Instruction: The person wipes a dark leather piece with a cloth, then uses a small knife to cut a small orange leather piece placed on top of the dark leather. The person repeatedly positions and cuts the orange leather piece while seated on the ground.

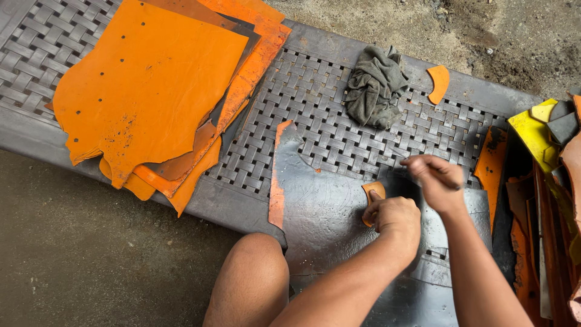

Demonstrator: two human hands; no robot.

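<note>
Left hand (394, 217) presses orange template (373, 192) on grey sheet (327, 212) | right hand (437, 179) grips blurred tool | rag (374, 88) beyond

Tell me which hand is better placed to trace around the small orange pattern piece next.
Probably the right hand: it hovers free just beside the pattern piece, seemingly gripping something thin, though blur hides it. The left hand is busy pressing the piece onto the grey sheet.

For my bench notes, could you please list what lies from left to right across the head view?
Stack of orange sheets → grey sheet → left hand → right hand → yellow scrap.
</note>
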